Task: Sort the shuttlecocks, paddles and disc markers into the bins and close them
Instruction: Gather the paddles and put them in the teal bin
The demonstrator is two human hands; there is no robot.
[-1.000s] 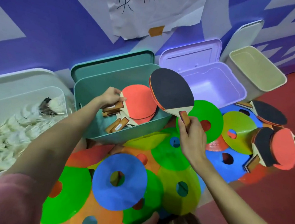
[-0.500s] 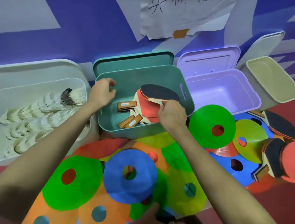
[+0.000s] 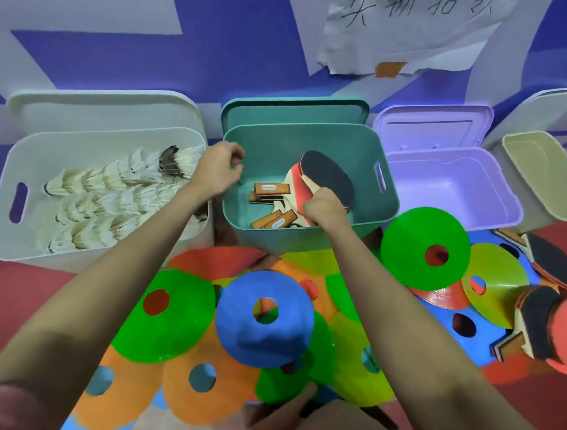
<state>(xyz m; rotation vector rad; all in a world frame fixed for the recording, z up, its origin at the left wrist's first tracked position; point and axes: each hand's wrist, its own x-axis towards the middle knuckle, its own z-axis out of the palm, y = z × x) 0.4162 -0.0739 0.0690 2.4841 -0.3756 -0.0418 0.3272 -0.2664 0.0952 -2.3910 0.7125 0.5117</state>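
The teal bin [image 3: 369, 143] stands open in the middle with several paddles inside. My right hand [image 3: 325, 206] is inside it, gripping the handle of a black-faced paddle [image 3: 329, 176] that lies on the red ones. My left hand [image 3: 216, 168] hovers at the bin's left rim, fingers curled, holding nothing that I can see. The white bin [image 3: 22, 160] on the left holds many white shuttlecocks [image 3: 107, 194]. The purple bin [image 3: 501, 194] on the right is open and holds nothing. Coloured disc markers [image 3: 263, 318] cover the floor in front. More paddles [image 3: 551, 324] lie at the far right.
A beige bin [image 3: 550, 174] with its lid up stands at the far right by the wall. All bin lids lean open against the blue and white wall. A paper sign [image 3: 409, 24] hangs above. My knee [image 3: 326, 428] shows at the bottom. Red floor surrounds the pile.
My right hand brought the black-faced paddle down from above the discs into the teal bin. My left hand let go of the paddles in the bin and drew back to its left rim.
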